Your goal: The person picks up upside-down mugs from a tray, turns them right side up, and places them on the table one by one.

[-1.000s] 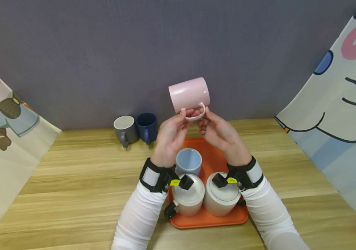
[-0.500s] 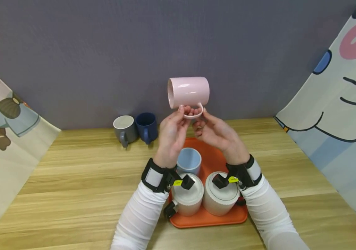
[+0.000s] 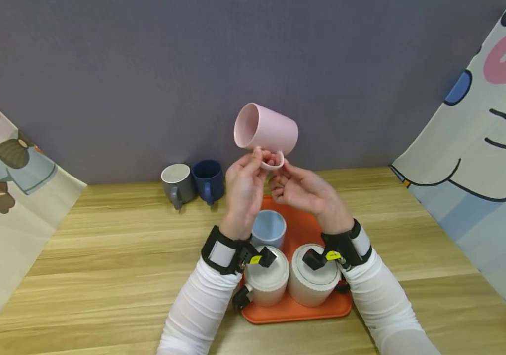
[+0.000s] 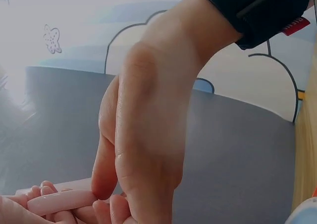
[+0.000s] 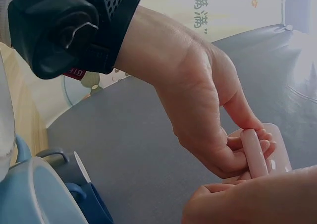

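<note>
A plain pink mug (image 3: 275, 129) is held up sideways before the grey wall, its mouth turned left and toward me. My left hand (image 3: 243, 190) grips its handle (image 3: 272, 166), with the thumb on one end and fingers through the loop. At the handle's other end, my right hand (image 3: 308, 195) pinches it between thumb and finger. In the right wrist view the left hand (image 5: 198, 100) is seen holding the pink handle (image 5: 253, 152). The left wrist view shows the right hand (image 4: 153, 135) with its fingertip against the handle (image 4: 62, 201). The handle's inner side is partly hidden by fingers.
Below my hands, an orange tray (image 3: 299, 217) bears a light blue mug (image 3: 269, 228) and two white lidded pots, one left (image 3: 267, 283) and one right (image 3: 310, 288). A grey mug (image 3: 182, 190) and a navy mug (image 3: 213, 182) stand by the wall, left.
The pink mug has turned in my hands: its mouth, earlier facing left and hidden, has swung up and toward me. The tray and the other mugs stay put.
</note>
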